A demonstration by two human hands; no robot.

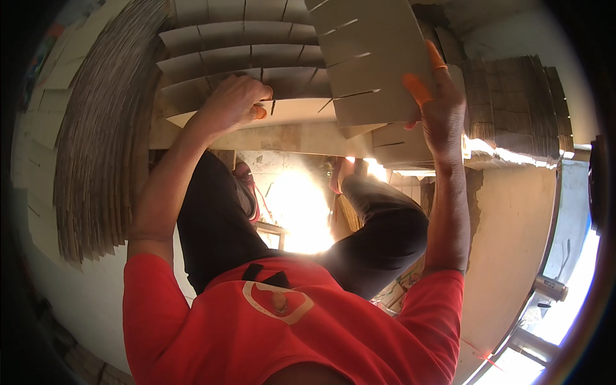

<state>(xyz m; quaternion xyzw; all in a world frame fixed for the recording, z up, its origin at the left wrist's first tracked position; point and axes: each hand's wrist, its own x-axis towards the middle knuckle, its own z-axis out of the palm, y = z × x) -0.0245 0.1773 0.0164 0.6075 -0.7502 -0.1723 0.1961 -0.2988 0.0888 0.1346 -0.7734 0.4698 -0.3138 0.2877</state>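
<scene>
Cardboard sheets (106, 141) are stacked in a thick bank at the left of the frame, beside rows of slotted strips (224, 58) stood on edge at upper centre, where the left hand (232, 102) is placed with fingers curled at the front strip (295, 110); whether it is pinched cannot be told. At upper right of centre, a slotted panel (378, 70) is gripped by the right hand (441, 106), its orange-covered thumb (418, 88) laid on the face and a covered finger (436, 55) extended along the right edge, with more stacked cardboard (513, 106) seen at upper right.
</scene>
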